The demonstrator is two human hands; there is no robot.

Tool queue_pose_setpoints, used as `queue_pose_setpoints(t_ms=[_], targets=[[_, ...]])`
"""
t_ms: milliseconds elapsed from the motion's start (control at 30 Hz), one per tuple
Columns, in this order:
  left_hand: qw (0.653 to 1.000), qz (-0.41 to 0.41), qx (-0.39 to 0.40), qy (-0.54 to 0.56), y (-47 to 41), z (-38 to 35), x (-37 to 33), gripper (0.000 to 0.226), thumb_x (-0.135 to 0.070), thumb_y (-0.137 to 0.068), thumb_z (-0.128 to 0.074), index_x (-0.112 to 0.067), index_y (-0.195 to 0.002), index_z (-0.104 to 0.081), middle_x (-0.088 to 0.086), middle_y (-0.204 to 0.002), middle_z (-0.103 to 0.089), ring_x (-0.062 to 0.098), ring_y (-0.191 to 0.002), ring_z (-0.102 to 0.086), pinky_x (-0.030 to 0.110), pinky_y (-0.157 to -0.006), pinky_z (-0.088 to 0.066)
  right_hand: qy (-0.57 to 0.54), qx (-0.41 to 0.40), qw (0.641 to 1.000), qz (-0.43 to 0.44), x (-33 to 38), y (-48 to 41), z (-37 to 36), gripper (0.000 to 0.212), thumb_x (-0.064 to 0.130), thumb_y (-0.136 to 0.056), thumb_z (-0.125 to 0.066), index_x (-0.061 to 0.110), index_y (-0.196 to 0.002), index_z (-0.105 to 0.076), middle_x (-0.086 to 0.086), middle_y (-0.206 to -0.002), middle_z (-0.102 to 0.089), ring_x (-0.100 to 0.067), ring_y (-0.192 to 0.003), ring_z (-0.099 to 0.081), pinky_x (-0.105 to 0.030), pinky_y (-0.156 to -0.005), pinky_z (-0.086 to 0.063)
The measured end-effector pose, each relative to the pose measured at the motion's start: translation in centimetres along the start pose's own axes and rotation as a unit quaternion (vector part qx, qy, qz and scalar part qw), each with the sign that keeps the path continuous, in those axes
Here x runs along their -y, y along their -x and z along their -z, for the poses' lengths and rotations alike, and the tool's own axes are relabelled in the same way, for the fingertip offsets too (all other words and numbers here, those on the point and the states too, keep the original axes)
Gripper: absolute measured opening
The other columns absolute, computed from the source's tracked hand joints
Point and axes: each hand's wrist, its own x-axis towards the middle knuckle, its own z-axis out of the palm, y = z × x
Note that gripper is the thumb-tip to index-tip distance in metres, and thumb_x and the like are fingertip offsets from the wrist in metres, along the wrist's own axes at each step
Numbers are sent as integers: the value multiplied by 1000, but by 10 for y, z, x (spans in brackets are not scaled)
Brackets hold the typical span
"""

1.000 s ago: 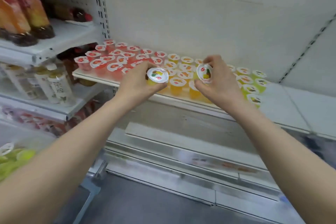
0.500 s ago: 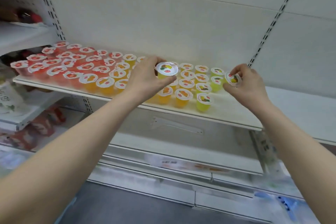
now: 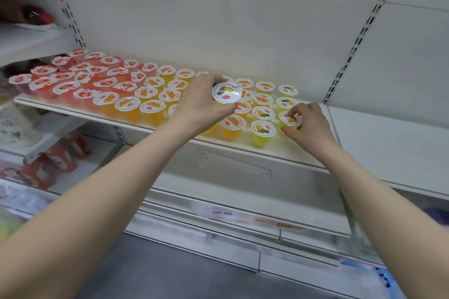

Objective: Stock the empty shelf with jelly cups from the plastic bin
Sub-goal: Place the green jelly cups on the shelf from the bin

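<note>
On the shelf (image 3: 300,160), right hand (image 3: 312,127) moved jelly cup (image 3: 290,120) forward, left hand (image 3: 200,107) unchanged

The white shelf (image 3: 298,158) has red jelly cups (image 3: 65,87), then orange jelly cups (image 3: 151,110), then yellow-green jelly cups (image 3: 262,138), all with white lids and little fruit pictures. The pineapple cup (image 3: 226,93) in the left hand (image 3: 199,107) has a white lid with a yellow fruit and a red mark. The white back wall (image 3: 218,19) has lines of small black holes.
</note>
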Motion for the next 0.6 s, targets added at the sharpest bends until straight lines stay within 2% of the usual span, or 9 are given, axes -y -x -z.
queue_pose_setpoints(t_ms=[267,333,467,533,600], targets=[[999,-43,13,-11,1,-14,-17,53,-46,-73,-77,-23,-117,-59,-10,-110,-58,11,-101,-56,37,-87,-50,12,10,999,41,-8,1,4,30,23,-84,-70,22,-111,-57,-1,-120,-45,-24,-96,-55,-31,-83,-41],[997,-73,22,-15,1,-22,-24,51,-50,-72,-77,-25,-114,-62,-9,-110,-59,11,-101,-56,35,-88,-48,38,30,997,64,-11,3,11,35,17,-84,-65,21,-118,-57,-1,-125,-45,-23,-104,-54,-28,-83,-39],[988,-131,54,-69,2,-44,-40,54,-60,-69,-72,-29,-113,-64,-6,-113,-55,17,-111,-49,28,-94,-39,64,26,994,89,-16,5,32,49,10,-85,-56,21,-133,-54,-2,-138,-45,-21,-124,-46,-27,-96,-36],[980,-155,63,-104,3,-60,-48,62,-71,-65,-62,-30,-112,-65,-5,-115,-54,19,-113,-46,32,-98,-38,75,-1,993,93,-19,4,40,49,9,-88,-53,19,-135,-53,-3,-139,-46,-21,-127,-44,-25,-96,-33],[973,-168,77,-140,3,-75,-54,65,-72,-65,-61,-29,-113,-66,-4,-119,-53,21,-117,-44,37,-101,-38,88,-21,991,97,-23,2,45,46,11,-90,-52,16,-136,-53,-5,-137,-48,-23,-126,-45,-26,-96,-34]])
